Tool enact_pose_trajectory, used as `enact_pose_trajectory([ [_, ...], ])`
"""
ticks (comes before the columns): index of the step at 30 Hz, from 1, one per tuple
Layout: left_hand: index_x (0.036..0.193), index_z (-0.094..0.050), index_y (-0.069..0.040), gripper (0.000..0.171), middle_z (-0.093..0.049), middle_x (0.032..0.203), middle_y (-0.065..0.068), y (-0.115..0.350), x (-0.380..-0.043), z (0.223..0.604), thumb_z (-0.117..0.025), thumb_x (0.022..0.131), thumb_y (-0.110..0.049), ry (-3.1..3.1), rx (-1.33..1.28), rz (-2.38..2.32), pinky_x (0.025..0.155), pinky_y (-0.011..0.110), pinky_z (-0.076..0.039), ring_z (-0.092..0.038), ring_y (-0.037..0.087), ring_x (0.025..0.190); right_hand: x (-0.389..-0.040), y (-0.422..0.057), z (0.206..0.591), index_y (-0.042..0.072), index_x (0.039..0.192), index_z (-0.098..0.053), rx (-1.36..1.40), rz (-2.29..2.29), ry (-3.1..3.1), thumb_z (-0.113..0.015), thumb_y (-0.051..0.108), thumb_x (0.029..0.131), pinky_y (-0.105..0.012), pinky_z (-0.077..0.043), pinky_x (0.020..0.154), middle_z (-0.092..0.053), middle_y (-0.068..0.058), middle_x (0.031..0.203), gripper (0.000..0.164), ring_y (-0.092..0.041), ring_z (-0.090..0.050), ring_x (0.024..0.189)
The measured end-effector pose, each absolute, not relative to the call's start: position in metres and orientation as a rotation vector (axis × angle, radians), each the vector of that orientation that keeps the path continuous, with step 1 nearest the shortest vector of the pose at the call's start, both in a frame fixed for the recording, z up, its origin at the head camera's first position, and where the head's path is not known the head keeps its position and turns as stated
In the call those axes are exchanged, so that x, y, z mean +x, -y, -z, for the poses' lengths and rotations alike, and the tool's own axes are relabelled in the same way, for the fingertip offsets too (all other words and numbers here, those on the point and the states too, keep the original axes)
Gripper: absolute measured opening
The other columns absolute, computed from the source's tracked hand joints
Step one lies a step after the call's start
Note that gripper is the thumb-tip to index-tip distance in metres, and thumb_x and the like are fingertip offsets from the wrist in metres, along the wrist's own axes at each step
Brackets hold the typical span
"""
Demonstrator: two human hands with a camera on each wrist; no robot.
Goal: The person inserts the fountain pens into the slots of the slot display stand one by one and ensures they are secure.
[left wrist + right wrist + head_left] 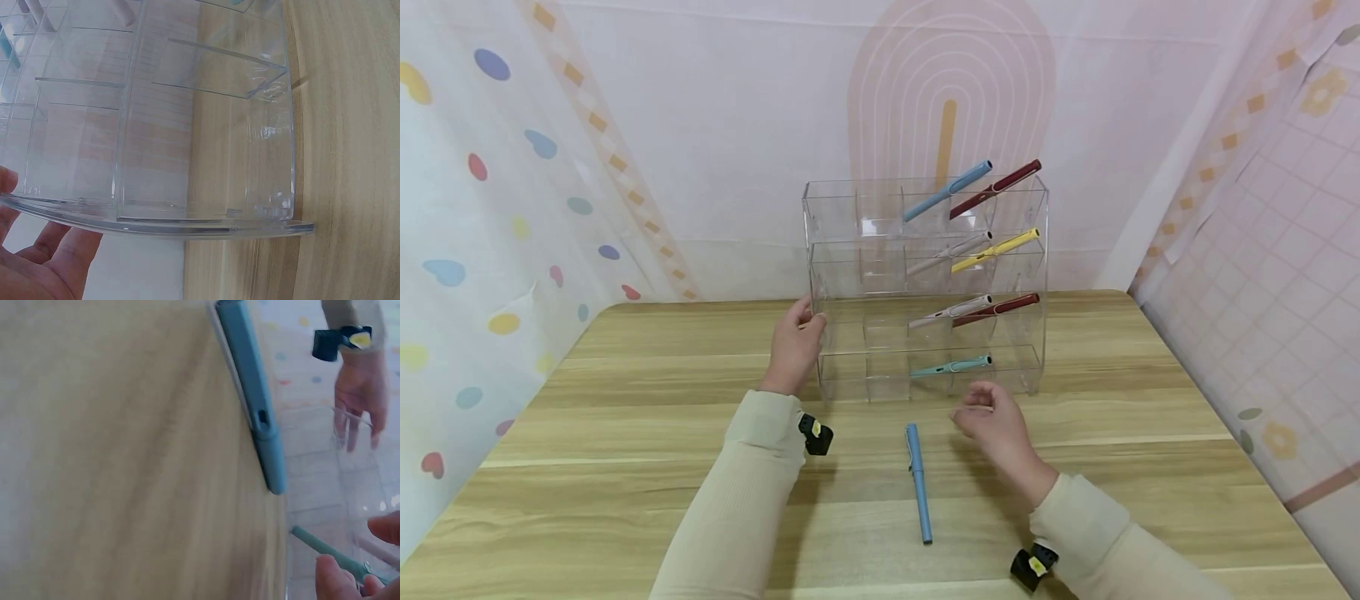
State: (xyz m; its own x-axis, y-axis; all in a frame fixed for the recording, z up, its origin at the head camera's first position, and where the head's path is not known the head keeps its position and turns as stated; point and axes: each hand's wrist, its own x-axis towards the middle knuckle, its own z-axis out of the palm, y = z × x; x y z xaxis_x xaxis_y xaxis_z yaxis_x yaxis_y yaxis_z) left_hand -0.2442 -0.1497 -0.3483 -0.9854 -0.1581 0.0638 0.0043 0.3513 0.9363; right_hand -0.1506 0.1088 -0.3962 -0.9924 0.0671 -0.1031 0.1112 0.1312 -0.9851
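Note:
My left hand (795,346) grips the left side panel of a clear acrylic pen rack (842,367), thumb at the front edge and fingers on the outer side. Near the rack's lower right, my right hand (996,425) hovers with thumb and fingers apart and nothing between them. Just beyond its fingertips, a teal pen (951,367) lies slanted in the bottom tier. A blue capped pen (919,483) lies on the table between the two forearms, its clip toward the rack; the right wrist view shows this blue pen (253,394) close up.
Higher tiers hold a light blue pen (947,192), dark red pens (996,190), a yellow pen (996,250) and pale pens (951,311), all in the right-hand columns. The rack stands toward the back of the wooden table (625,467), before a patterned curtain (737,125).

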Motion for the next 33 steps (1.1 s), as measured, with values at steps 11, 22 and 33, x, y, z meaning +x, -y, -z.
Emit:
enact_pose_trajectory([
  [11,0.149,-0.038,-0.015,0.049,-0.048,0.129,0.020,0.149,-0.243,0.348,-0.044,0.100,-0.017,2.475,0.142,1.736,0.071,0.027,-0.041,-0.049,0.027,0.095,-0.147,-0.093,0.401,-0.009,0.128,-0.050,0.039,1.808,-2.337,-0.069,0.001,0.081,-0.032,-0.051,0.066,-0.056,-0.021,0.111,0.051,-0.022,-0.059,0.087],
  [22,0.149,-0.038,-0.015,0.049,-0.048,0.130,0.020,0.149,-0.243,0.346,-0.044,0.100,-0.017,2.477,0.145,1.739,0.075,0.030,-0.042,-0.048,0.024,0.096,-0.153,-0.083,0.407,-0.005,0.124,-0.057,-0.073,1.567,-2.423,-0.074,0.005,0.079,-0.032,-0.051,0.063,-0.061,-0.014,0.104,0.049,-0.021,-0.057,0.084],
  [33,0.149,-0.037,-0.015,0.050,-0.046,0.129,0.020,0.150,-0.242,0.347,-0.044,0.100,-0.018,2.463,0.147,1.768,0.075,0.030,-0.040,-0.046,0.023,0.097,-0.158,-0.072,0.404,-0.008,0.129,-0.053,-0.150,1.416,-2.437,-0.075,0.003,0.078,-0.025,-0.045,0.053,-0.060,-0.009,0.093,0.057,-0.011,-0.049,0.056],
])
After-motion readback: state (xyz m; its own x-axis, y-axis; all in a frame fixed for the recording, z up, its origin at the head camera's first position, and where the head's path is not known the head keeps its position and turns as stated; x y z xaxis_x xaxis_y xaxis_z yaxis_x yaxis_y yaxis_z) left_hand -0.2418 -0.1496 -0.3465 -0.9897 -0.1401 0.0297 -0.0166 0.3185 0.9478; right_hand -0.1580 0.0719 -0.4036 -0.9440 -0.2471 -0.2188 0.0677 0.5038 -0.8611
